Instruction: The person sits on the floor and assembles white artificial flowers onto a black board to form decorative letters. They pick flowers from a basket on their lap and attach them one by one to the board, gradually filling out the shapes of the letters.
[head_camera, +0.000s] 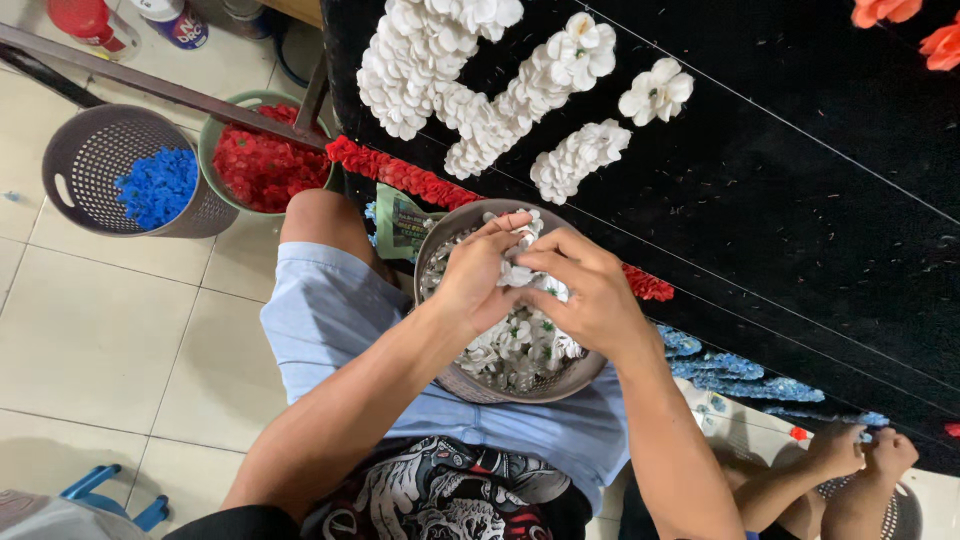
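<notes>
Forearms over basket (452, 228) of white flowers (520, 340)

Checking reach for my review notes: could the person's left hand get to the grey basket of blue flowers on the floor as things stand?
Probably yes. The left hand is busy with white flowers over the bowl on the lap, but the grey basket stands open-topped on that side, and nothing blocks the way.

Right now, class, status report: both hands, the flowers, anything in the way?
Left hand and right hand pinching one white flower together. Over grey basket of white flowers, on lap. Nothing blocking.
</notes>
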